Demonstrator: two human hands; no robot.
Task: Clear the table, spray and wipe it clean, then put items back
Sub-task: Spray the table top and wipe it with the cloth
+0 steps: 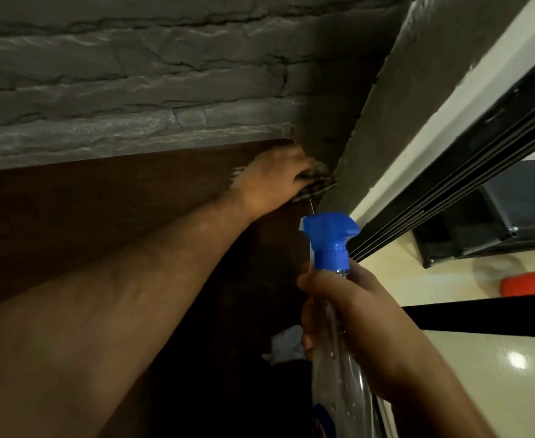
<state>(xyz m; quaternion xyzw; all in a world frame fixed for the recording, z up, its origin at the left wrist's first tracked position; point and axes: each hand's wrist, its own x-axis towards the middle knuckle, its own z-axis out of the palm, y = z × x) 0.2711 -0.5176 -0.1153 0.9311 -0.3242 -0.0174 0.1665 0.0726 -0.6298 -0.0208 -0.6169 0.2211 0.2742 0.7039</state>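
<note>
Reaching: the left hand (269, 181) stretches to the far corner of the dark wooden table (86, 210), where the top meets the grey stone-look wall (133, 74).
Cloth: a dark patterned cloth (315, 181) lies under the left hand's fingers, pressed against the tabletop right in that corner — the fingers look bent over it, though blur hides the detail.
Right hand: the right hand (354, 314) is wrapped round the neck of the spray bottle (339, 384), held upright near the table's right edge.
Bottle: clear plastic with a blue trigger head (329, 238); droplets cling inside the wall, and how much liquid it holds cannot be told.
Below: a pale crumpled thing (286, 344) shows in the shadow beside the bottle — too dim to identify.
Floor: glossy cream floor (481, 374), with an orange object (531, 284) and a black stand (487, 229) well apart from the table.
</note>
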